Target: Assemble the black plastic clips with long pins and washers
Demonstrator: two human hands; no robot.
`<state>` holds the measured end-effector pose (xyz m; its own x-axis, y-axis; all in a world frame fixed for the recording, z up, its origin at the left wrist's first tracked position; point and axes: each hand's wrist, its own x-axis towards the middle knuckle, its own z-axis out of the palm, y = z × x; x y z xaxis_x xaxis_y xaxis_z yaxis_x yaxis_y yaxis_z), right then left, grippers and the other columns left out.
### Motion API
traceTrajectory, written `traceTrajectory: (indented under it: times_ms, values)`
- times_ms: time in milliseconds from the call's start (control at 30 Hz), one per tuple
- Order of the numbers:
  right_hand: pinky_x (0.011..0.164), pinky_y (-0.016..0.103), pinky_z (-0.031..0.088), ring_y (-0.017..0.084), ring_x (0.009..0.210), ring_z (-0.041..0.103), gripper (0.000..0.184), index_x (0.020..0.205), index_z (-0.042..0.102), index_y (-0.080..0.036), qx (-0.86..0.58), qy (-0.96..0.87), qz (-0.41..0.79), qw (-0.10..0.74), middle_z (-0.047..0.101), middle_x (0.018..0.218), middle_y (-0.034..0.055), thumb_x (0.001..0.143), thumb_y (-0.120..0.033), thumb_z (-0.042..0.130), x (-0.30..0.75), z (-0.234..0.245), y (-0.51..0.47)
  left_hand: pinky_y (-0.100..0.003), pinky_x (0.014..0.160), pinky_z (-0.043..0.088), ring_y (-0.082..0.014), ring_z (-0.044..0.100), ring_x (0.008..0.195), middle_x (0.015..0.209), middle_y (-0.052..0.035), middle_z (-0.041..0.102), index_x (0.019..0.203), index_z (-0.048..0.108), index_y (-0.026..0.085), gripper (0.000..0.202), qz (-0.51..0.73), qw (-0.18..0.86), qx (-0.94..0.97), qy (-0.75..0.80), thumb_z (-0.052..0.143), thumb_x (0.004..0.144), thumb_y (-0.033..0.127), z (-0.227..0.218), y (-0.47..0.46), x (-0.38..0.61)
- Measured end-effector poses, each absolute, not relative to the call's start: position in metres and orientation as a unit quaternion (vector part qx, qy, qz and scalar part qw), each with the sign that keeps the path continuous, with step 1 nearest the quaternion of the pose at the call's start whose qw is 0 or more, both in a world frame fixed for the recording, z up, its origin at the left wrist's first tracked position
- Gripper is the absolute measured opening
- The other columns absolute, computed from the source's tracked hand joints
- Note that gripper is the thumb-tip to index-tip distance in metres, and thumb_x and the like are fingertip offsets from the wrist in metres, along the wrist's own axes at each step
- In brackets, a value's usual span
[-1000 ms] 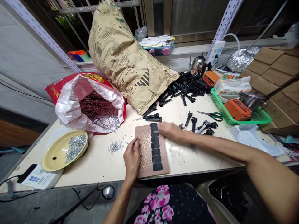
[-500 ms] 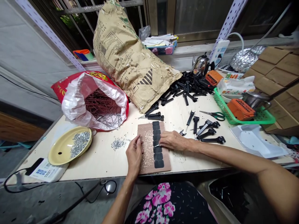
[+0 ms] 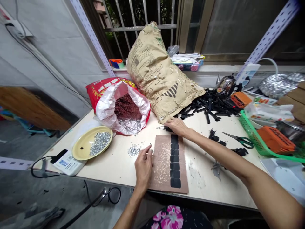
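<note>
My right hand reaches to the back of the board, fingers bent down over black plastic handles with thin metal rods; it partly hides them. Beside the left edge of the brown board is my left hand, its fingers extended and loosely bent, with nothing visible in them. A column of black rounded-square pads runs down the board's right part, and pale specks are scattered over its left. Small shiny metal rings lie loose left of the board.
A yellow dish holds more metal bits. Behind stand a red-and-white bag of rods and a large paper sack. Black plastic pieces are heaped beside it. Scissors and a green basket lie at right.
My right hand has gone from the pads on the board to the black handles behind it. My left hand stays by the board's left edge. The camera view has shifted left.
</note>
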<state>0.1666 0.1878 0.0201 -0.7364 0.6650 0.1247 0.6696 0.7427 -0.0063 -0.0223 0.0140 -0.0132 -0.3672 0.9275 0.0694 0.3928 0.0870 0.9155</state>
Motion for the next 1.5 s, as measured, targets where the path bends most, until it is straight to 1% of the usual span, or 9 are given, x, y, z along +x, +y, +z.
traceTrajectory:
  times_ms: [100, 233, 400, 600, 767, 967, 1133, 1267, 1500]
  values:
    - [0.068, 0.025, 0.036, 0.019, 0.095, 0.052, 0.022, 0.096, 0.068, -0.018, -0.342, -0.939, -0.036, -0.014, 0.064, 0.099, 0.0097, 0.092, -0.018, 0.046, 0.137, 0.006, 0.214, -0.030, 0.064, 0.048, -0.0137, 0.056, 0.059, 0.086, -0.0057, 0.063, 0.111, 0.064, 0.017, 0.040, 0.448, 0.178, 0.495, 0.723, 0.046, 0.086, 0.044, -0.013, 0.018, -0.068]
    - [0.066, 0.027, 0.037, 0.021, 0.091, 0.055, 0.021, 0.088, 0.070, -0.017, -0.324, -0.944, -0.038, -0.041, 0.064, 0.095, 0.0110, 0.089, -0.021, 0.049, 0.127, 0.000, 0.232, -0.034, 0.077, 0.048, -0.0193, 0.059, 0.076, 0.093, -0.0087, 0.061, 0.104, 0.066, 0.016, 0.036, 0.378, 0.092, 0.529, 0.755, 0.045, 0.086, 0.039, -0.025, 0.019, -0.121]
    - [0.064, 0.027, 0.037, 0.022, 0.086, 0.058, 0.024, 0.098, 0.066, -0.019, -0.326, -0.943, -0.039, -0.062, 0.063, 0.098, 0.0113, 0.091, -0.028, 0.045, 0.126, -0.005, 0.234, -0.032, 0.076, 0.047, -0.0200, 0.059, 0.080, 0.088, -0.0074, 0.057, 0.103, 0.067, 0.018, 0.033, 0.307, 0.076, 0.577, 0.753, 0.042, 0.088, 0.034, -0.038, 0.022, -0.135]
    - [0.068, 0.028, 0.037, 0.022, 0.090, 0.057, 0.028, 0.107, 0.057, -0.014, -0.389, -0.920, -0.037, -0.033, 0.063, 0.103, 0.0127, 0.094, -0.020, 0.034, 0.133, -0.001, 0.231, -0.033, 0.080, 0.046, -0.0208, 0.058, 0.080, 0.086, -0.0084, 0.058, 0.095, 0.069, 0.015, 0.032, 0.284, 0.047, 0.610, 0.738, 0.043, 0.087, 0.032, -0.047, 0.028, -0.142]
    - [0.066, 0.025, 0.035, 0.019, 0.084, 0.057, 0.025, 0.107, 0.055, -0.015, -0.433, -0.898, -0.018, 0.071, 0.066, 0.096, 0.0071, 0.093, -0.025, 0.036, 0.154, 0.013, 0.233, -0.034, 0.079, 0.045, -0.0222, 0.058, 0.080, 0.086, -0.0095, 0.059, 0.094, 0.067, 0.015, 0.032, 0.248, 0.042, 0.622, 0.742, 0.041, 0.085, 0.032, -0.045, 0.031, -0.145]
    - [0.073, 0.025, 0.036, 0.017, 0.089, 0.055, 0.027, 0.107, 0.057, -0.014, -0.425, -0.874, -0.010, 0.235, 0.063, 0.100, 0.0071, 0.089, -0.018, 0.037, 0.176, 0.032, 0.207, -0.035, 0.076, 0.044, -0.0236, 0.057, 0.077, 0.083, -0.0099, 0.061, 0.086, 0.064, 0.015, 0.029, 0.194, 0.047, 0.618, 0.761, 0.043, 0.083, 0.034, -0.038, 0.037, -0.141]
    - [0.076, 0.025, 0.037, 0.017, 0.089, 0.054, 0.027, 0.104, 0.059, -0.014, -0.430, -0.866, -0.009, 0.256, 0.060, 0.100, 0.0077, 0.089, -0.015, 0.037, 0.190, 0.036, 0.183, -0.033, 0.076, 0.044, -0.0231, 0.058, 0.080, 0.090, -0.0104, 0.060, 0.094, 0.065, 0.015, 0.035, 0.191, 0.007, 0.653, 0.733, 0.036, 0.088, 0.034, -0.041, 0.028, -0.135]
    - [0.074, 0.024, 0.040, 0.016, 0.087, 0.053, 0.027, 0.105, 0.058, -0.013, -0.431, -0.856, 0.037, 0.281, 0.056, 0.100, 0.0074, 0.089, -0.014, 0.037, 0.197, 0.034, 0.174, -0.031, 0.067, 0.042, -0.0220, 0.057, 0.076, 0.092, -0.0097, 0.060, 0.099, 0.064, 0.015, 0.036, 0.142, -0.037, 0.652, 0.744, 0.034, 0.090, 0.034, -0.037, 0.021, -0.127]
    - [0.072, 0.024, 0.044, 0.013, 0.083, 0.055, 0.032, 0.116, 0.058, -0.016, -0.409, -0.852, 0.118, 0.306, 0.057, 0.098, 0.0056, 0.091, -0.015, 0.039, 0.189, 0.034, 0.118, -0.032, 0.063, 0.039, -0.0221, 0.055, 0.076, 0.092, -0.0112, 0.059, 0.096, 0.062, 0.014, 0.038, 0.156, -0.063, 0.624, 0.763, 0.033, 0.091, 0.037, -0.036, 0.022, -0.125]
